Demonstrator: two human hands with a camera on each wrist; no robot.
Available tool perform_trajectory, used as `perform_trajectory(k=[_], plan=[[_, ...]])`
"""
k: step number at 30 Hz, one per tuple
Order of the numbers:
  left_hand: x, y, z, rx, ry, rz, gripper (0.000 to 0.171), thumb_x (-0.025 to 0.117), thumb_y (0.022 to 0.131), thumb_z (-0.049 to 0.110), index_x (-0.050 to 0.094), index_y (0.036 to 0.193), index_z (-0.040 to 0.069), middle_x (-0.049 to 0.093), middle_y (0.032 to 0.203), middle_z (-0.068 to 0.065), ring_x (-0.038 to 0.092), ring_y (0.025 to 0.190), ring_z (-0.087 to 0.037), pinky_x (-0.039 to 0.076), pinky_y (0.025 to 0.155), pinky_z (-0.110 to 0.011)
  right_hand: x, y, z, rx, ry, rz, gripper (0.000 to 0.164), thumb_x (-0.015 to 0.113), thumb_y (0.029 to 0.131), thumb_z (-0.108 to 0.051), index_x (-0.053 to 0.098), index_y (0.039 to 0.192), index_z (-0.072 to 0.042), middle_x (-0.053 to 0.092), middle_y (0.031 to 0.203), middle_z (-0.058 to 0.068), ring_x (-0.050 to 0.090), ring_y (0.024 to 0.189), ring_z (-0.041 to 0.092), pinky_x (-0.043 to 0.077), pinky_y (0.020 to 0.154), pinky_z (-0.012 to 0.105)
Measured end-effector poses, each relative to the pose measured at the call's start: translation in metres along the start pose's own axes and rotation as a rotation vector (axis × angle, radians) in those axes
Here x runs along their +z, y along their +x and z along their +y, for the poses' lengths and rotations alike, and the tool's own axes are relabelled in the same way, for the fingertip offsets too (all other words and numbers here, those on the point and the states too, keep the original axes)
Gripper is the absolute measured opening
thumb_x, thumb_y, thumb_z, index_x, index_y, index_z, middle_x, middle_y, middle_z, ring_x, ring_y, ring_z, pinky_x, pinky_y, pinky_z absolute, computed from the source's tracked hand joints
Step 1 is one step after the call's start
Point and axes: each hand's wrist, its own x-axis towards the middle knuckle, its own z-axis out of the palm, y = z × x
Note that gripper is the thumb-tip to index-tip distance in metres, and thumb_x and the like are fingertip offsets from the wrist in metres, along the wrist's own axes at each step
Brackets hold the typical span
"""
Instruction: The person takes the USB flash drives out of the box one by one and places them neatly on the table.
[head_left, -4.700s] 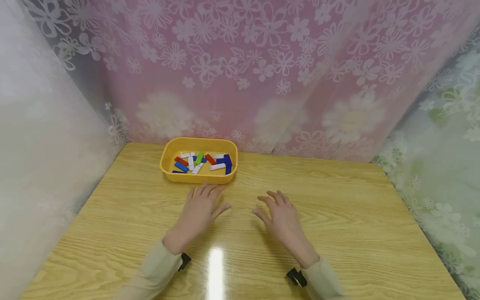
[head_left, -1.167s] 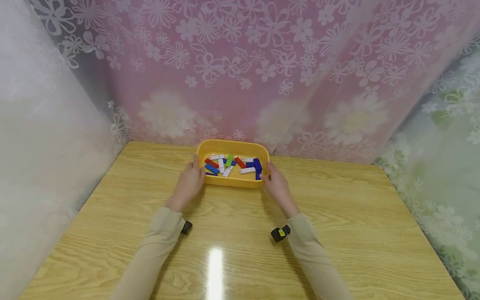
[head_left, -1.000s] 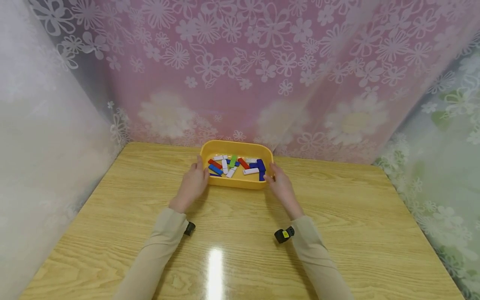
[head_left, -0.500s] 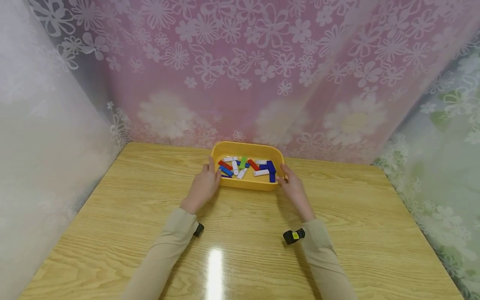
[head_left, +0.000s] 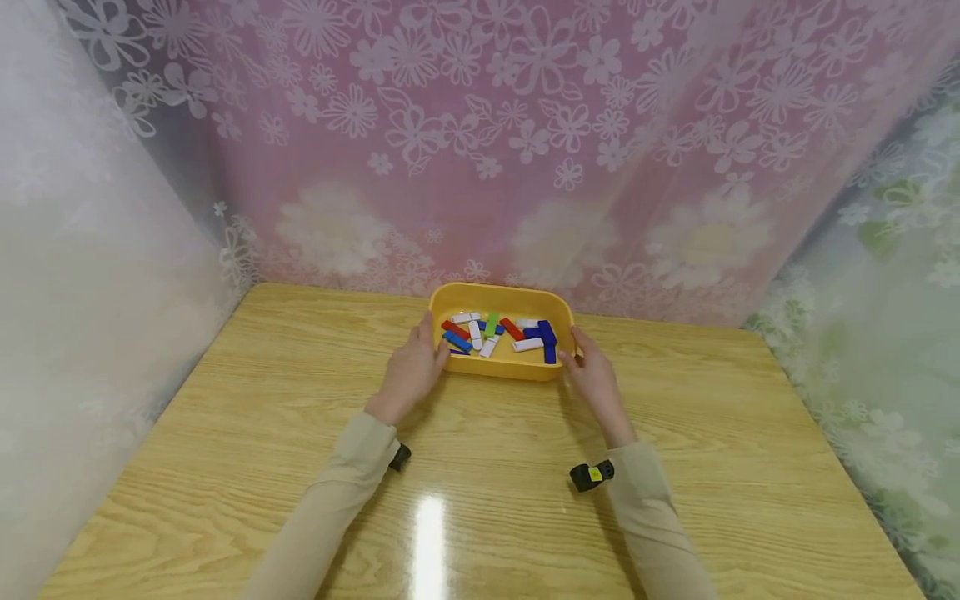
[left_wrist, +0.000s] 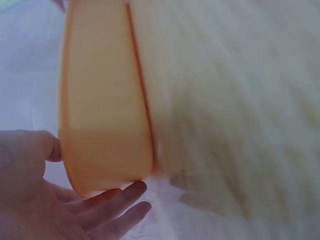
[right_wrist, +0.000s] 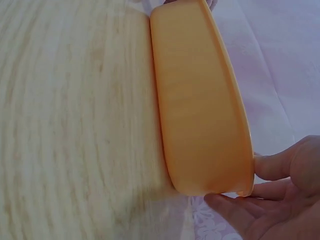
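Note:
A yellow plastic tub [head_left: 502, 367] with rounded corners sits near the table's far edge. My left hand [head_left: 411, 371] grips its left end, thumb at the front rim and fingers along the end wall, as the left wrist view shows. At the opposite end my right hand [head_left: 596, 379] holds the tub likewise, its thumb [right_wrist: 275, 165] at the rim. Inside lie several small flat oblong sticks in white, red, blue and green, some with a line across like capped USB sticks; among them are a green one [head_left: 491, 325] and a white one [head_left: 528, 344].
The wood-grain table [head_left: 480, 450] carries a bright light reflection at its front middle. A pink flowered curtain [head_left: 480, 167] hangs right behind the tub. Pale curtains flank the table left and right. Black wrist cameras stick out from both sleeves.
Earlier, both hands hovered apart before the tub. Since then they have taken hold of its two ends, and it has slid right along the far edge, only slightly in the last half second.

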Motion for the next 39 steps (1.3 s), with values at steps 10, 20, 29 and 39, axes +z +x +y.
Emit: perform_trajectory(k=[10,20,29,39], plan=[[-0.006,0.003,-0.002,0.032,-0.02,-0.057,0.067,0.047,0.107,0.025,0.018,0.159,-0.007,0.062,0.128,-0.024,0.044,0.056,-0.019,0.04,0.054,-0.033,-0.002,-0.004,-0.001,-0.023,-0.001,0.023,0.056,0.053,0.104,-0.002,0.028,0.153,0.013,0.032,0.156,0.032,0.036,0.143,0.045,0.041,0.11,0.053],[-0.012,-0.005,0.0,0.058,0.004,-0.094,0.071,0.048,0.107,0.026,0.012,0.159,-0.006,0.063,0.122,-0.024,0.045,0.056,-0.018,0.039,0.051,-0.032,-0.004,-0.016,-0.006,-0.016,-0.03,-0.005,0.056,0.05,0.106,-0.004,0.026,0.153,0.013,0.028,0.158,0.033,0.03,0.146,0.045,0.039,0.112,0.053],[-0.012,-0.021,-0.002,0.071,0.002,-0.101,0.071,0.048,0.107,0.027,0.013,0.159,-0.007,0.06,0.132,-0.025,0.05,0.062,-0.02,0.044,0.057,-0.033,-0.003,-0.031,-0.004,-0.055,-0.042,0.002,0.056,0.051,0.104,-0.002,0.027,0.152,0.016,0.029,0.157,0.034,0.03,0.145,0.046,0.039,0.112,0.054],[-0.014,-0.037,-0.001,0.079,-0.011,-0.103,0.072,0.049,0.108,0.028,0.013,0.16,-0.006,0.062,0.106,-0.018,0.051,0.054,-0.015,0.041,0.048,-0.029,-0.002,-0.048,-0.004,-0.056,-0.064,0.009,0.056,0.052,0.104,-0.003,0.029,0.151,0.015,0.032,0.154,0.036,0.036,0.141,0.048,0.042,0.109,0.054]])
